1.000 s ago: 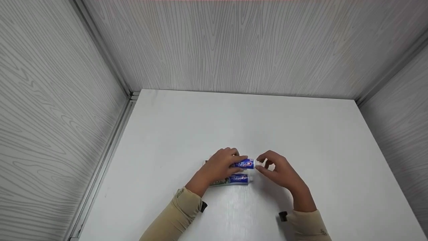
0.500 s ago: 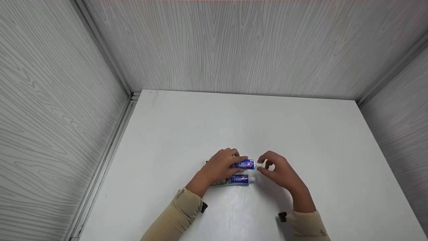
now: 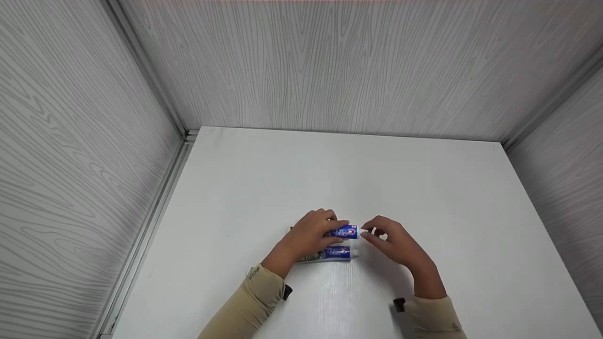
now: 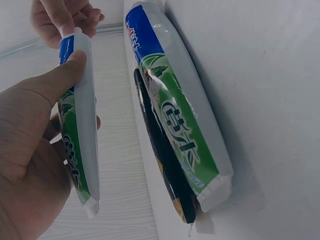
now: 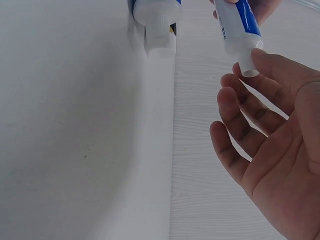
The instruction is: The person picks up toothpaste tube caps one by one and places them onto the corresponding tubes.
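My left hand (image 3: 308, 235) grips a blue, green and white toothpaste tube (image 4: 89, 120) by its sides, thumb along one face. Held a little above the table, the tube points its cap end to the right. The thumb and forefinger of my right hand (image 3: 395, 244) pinch its white cap (image 5: 247, 64), while the other fingers are loosely bent. A second toothpaste tube (image 3: 337, 253) of the same colours lies on the table, nearer my body, its cap also facing right. The left hand hides part of both tubes in the head view.
Beside the lying tube is a slim black object with gold patches (image 4: 167, 160), mostly hidden from the head view. Beneath everything is a white table (image 3: 264, 174). Grey wood-grained panels (image 3: 320, 66) rise at the back and on both sides.
The fingers of my right hand have dipped slightly and shifted round the cap. My left hand and both tubes stay almost in place.
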The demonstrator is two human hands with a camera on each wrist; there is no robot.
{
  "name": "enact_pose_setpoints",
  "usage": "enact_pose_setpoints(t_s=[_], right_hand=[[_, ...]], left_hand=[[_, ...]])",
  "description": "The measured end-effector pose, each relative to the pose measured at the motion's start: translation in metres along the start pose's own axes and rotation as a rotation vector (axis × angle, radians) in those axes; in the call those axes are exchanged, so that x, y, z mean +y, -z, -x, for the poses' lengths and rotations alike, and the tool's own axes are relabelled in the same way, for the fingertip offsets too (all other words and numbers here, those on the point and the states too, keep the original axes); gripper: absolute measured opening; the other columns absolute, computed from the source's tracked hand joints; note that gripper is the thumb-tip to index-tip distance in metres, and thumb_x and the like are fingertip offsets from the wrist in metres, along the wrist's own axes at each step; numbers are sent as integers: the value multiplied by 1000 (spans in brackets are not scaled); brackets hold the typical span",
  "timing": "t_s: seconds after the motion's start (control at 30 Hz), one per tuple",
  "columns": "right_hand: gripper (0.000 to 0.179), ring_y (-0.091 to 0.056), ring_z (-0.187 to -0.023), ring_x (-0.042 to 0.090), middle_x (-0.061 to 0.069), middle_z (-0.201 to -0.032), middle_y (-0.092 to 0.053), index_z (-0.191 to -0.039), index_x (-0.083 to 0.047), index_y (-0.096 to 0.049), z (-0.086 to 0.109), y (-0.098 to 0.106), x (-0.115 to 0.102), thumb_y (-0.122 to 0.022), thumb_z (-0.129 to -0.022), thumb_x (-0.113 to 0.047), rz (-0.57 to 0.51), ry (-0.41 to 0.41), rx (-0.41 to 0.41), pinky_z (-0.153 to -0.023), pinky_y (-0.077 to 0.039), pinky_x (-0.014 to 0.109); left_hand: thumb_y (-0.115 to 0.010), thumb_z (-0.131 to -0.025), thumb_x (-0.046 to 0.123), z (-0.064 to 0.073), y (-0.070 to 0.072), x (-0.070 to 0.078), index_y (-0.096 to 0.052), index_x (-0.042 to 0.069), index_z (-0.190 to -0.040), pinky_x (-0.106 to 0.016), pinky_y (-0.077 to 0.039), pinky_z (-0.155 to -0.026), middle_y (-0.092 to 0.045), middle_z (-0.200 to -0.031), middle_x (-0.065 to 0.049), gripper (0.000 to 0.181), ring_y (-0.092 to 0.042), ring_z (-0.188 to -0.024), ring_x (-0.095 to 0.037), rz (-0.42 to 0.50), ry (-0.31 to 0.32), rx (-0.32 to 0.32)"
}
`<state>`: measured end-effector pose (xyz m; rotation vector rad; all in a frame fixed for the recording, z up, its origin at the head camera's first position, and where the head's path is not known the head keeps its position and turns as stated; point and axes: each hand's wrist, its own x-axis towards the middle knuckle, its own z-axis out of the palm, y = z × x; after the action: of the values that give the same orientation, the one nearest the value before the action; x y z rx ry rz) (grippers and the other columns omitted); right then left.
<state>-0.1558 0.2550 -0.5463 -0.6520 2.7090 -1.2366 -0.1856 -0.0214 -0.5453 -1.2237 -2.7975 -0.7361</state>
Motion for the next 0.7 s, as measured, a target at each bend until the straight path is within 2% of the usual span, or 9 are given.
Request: enact_pose_setpoints(t_s=[0.27, 0.47, 0.57, 0.7], right_hand=[[21, -66, -100, 13, -7, -108, -72, -114, -17, -76, 0, -1, 1, -66, -107, -33, 3, -33, -9, -93, -56, 37], [15, -65, -97, 13, -6, -110, -71, -111, -22, -76, -1, -2, 0, -69, -105, -34, 0, -60, 15, -94, -57, 45], [19, -65, -93, 14, -4, -114, -70, -113, -21, -76, -1, -3, -1, -72, -103, -36, -4, -73, 40, -92, -57, 49], [24, -65, -89, 15, 0, -116, -70, -116, -14, -75, 0, -4, -3, -78, -99, -31, -19, -53, 66, -88, -57, 54]], left_hand=[[-73, -102, 38, 0, -1, 0, -69, 22, -143, -33, -54, -89, -71, -116, -1, 45, -62, -98, -16, -3, -8, 0], [-73, -102, 38, -1, 0, 0, -70, 20, -143, -36, -55, -89, -71, -116, -2, 45, -63, -98, -18, 7, -17, 1], [-73, -102, 38, 0, 1, 0, -70, 20, -143, -36, -55, -90, -72, -115, -2, 45, -64, -98, -18, 8, -22, 5], [-73, -102, 38, 0, 0, -1, -70, 20, -143, -35, -55, -90, -72, -115, -1, 45, -65, -98, -17, -5, -27, 18]])
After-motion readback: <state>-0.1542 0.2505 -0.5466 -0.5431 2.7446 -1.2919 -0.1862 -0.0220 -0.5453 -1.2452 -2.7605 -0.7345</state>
